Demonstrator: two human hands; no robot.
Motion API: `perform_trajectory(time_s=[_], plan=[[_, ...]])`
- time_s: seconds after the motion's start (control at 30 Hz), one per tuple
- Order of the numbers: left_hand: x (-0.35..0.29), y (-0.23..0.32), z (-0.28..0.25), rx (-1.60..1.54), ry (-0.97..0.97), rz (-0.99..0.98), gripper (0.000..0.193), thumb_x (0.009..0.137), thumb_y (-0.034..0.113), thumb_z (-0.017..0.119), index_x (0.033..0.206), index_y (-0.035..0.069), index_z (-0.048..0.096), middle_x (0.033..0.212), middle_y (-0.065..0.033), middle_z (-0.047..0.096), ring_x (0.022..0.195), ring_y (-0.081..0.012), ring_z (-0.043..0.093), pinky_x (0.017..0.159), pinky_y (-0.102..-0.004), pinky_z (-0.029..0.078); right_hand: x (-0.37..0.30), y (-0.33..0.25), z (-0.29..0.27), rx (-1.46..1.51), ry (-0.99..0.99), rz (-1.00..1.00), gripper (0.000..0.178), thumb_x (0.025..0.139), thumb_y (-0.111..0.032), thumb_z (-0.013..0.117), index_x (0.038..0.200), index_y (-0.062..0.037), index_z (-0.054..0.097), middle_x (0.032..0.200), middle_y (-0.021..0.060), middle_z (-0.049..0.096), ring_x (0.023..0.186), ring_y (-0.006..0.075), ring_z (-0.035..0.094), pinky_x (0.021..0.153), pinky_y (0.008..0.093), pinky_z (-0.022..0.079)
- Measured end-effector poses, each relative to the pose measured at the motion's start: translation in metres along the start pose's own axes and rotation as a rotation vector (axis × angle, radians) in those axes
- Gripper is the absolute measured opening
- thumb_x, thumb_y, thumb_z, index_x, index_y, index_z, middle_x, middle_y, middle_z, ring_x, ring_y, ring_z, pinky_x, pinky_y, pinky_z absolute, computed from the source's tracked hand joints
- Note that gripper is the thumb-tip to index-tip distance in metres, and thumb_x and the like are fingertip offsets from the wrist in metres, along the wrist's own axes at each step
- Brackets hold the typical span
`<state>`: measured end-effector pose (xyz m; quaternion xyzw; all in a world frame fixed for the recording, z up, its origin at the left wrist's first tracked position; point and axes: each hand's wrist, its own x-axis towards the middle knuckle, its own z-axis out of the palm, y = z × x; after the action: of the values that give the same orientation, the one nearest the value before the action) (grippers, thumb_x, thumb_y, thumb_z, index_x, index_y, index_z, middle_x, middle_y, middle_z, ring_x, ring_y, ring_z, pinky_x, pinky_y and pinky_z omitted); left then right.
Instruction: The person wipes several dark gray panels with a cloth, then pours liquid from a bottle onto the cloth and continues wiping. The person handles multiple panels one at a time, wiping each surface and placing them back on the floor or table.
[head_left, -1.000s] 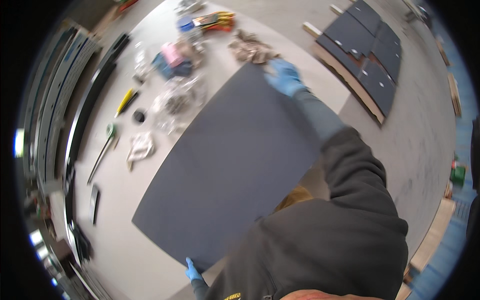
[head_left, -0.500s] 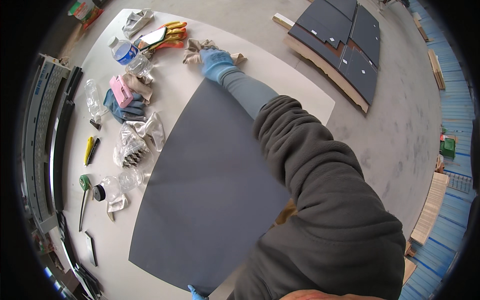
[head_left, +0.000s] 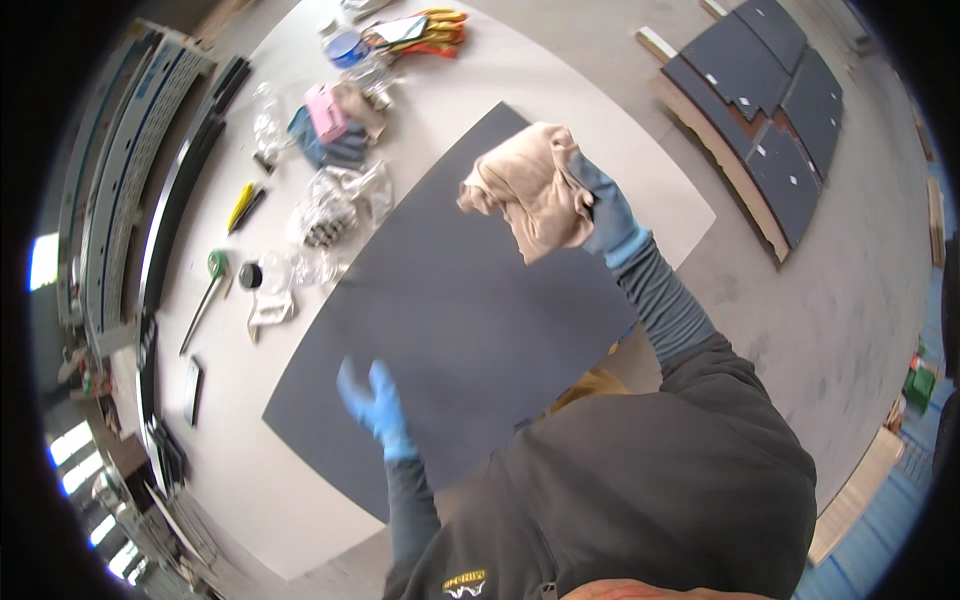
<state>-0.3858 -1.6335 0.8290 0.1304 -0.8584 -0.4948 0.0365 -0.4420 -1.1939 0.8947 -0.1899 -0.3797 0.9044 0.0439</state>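
Observation:
A large dark grey panel [head_left: 450, 320] lies on the pale work table [head_left: 235, 475]. My right hand [head_left: 608, 212], in a blue glove, grips a crumpled beige cloth [head_left: 530, 190] raised over the panel's far part. The cloth hides some of those fingers. Over the panel's near left part is my left hand [head_left: 378, 408], also blue-gloved, with thumb and fingers apart and nothing in it. Motion slightly blurs it, and I cannot tell whether it touches the panel.
Along the table's left lie a pink case [head_left: 325, 113], a yellow cutter [head_left: 240, 206], a green tape measure [head_left: 216, 263], a clear bag [head_left: 325, 205], plastic bottles and orange-yellow gloves [head_left: 440, 30]. Black metal profiles [head_left: 165, 240] line the left edge. Dark panels [head_left: 760, 100] are stacked at far right.
My right hand has lifted the cloth from the table beyond the panel and brought it nearer. My left hand has left the panel's near edge and come in over its surface. The view has shifted.

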Motion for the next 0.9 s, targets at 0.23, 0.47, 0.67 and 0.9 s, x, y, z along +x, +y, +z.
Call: perform_trajectory(time_s=[0.23,0.47,0.67,0.9], plan=[[0.013,0.156,0.142,-0.598,-0.696,-0.022,0.041,0.108,0.024,0.058,0.144,0.004,0.056,0.144,-0.0108,0.058,0.132,-0.0227,0.057,0.114,-0.04,0.045,-0.047,0.047,0.0,-0.06,-0.163,0.229,0.026,0.103,-0.035,0.065,0.09,-0.0132,0.062,0.072,-0.0075,0.052,0.064,0.0028,0.05,0.058,0.0187,0.042],[-0.009,0.158,0.135,-1.17,-0.532,-0.544,0.038,0.106,0.023,0.062,0.141,0.007,0.058,0.138,-0.0091,0.061,0.13,-0.0228,0.058,0.113,-0.042,0.047,-0.063,0.046,0.004,-0.291,-0.136,0.266,0.038,0.108,-0.039,0.058,0.12,-0.0034,0.066,0.091,0.0,0.065,0.081,0.0074,0.065,0.074,0.0208,0.054],[-0.007,0.15,0.115,-1.386,-0.559,-0.567,0.053,0.106,0.028,0.064,0.152,0.008,0.048,0.148,-0.0125,0.053,0.137,-0.0283,0.053,0.114,-0.0456,0.048,-0.072,0.079,0.013,0.094,-0.41,0.227,0.055,0.112,-0.031,0.05,0.155,0.0013,0.041,0.143,0.0133,0.058,0.129,0.021,0.06,0.113,0.035,0.051],[-0.001,0.104,0.071,-1.192,-0.678,-0.416,0.056,0.107,0.029,0.06,0.156,0.007,0.042,0.154,-0.012,0.048,0.142,-0.029,0.048,0.119,-0.0461,0.04,-0.065,0.099,0.053,-0.043,-0.014,0.148,0.039,0.1,-0.016,0.071,0.133,0.0011,0.058,0.123,0.012,0.068,0.109,0.0191,0.07,0.098,0.0338,0.06]])
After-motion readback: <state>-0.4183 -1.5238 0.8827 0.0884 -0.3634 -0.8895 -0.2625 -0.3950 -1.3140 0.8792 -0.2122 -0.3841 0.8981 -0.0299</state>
